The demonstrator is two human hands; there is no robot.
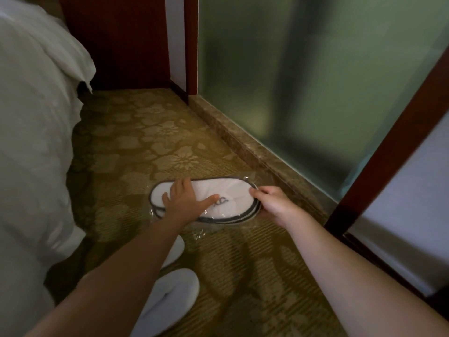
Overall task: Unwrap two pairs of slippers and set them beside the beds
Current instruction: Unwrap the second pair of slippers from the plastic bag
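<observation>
A flat pair of white slippers with dark trim, wrapped in clear plastic [233, 193], is held level above the carpet. My left hand [185, 200] lies over its left half, fingers spread across the top, thumb pointing toward the logo. My right hand [272, 203] pinches the pack's right end. Below my left forearm two unwrapped white slippers rest on the carpet beside the bed: one [170, 305] in plain sight, the other [176, 249] mostly hidden by the arm. The white bed [31, 142] fills the left side.
Gold flower-patterned carpet [155, 142] runs between the bed and a marble sill [245, 144] under a frosted glass wall [315, 81]. Dark wooden panels [121, 40] stand at the far end. A wooden door frame [379, 171] crosses the right side.
</observation>
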